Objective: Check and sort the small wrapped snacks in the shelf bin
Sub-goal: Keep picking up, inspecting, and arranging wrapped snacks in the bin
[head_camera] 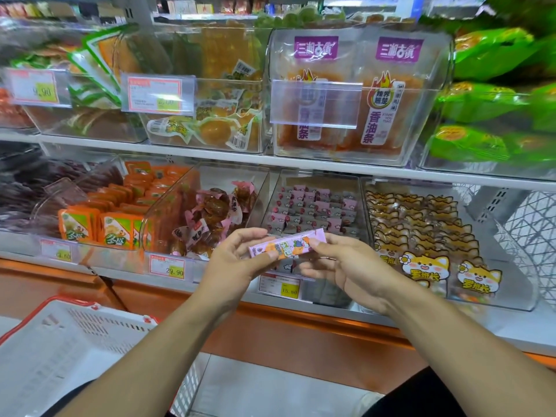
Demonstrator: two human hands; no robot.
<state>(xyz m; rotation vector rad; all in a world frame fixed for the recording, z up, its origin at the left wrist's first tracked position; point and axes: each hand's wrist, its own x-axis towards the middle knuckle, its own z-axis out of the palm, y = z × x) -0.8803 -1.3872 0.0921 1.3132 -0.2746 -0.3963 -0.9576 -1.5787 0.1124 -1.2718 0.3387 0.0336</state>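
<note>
Pink wrapped snack bar [287, 244], long & slim w/ orange-and-green cartoon print, is held level in front of the clear shelf bin [316, 206] of small pink-wrapped snacks. Left hand [237, 260] pinches its left end, right hand [343, 266] pinches its right end betw. thumb & fingers.

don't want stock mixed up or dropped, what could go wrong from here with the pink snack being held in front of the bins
1. The pink snack is only pinched at its ends by the left hand and right hand, so it could slip and fall.
2. The bin of small pink packs sits right beside the brown twist-wrapped snacks and the cat-print packs; it may go back in the wrong bin.
</note>
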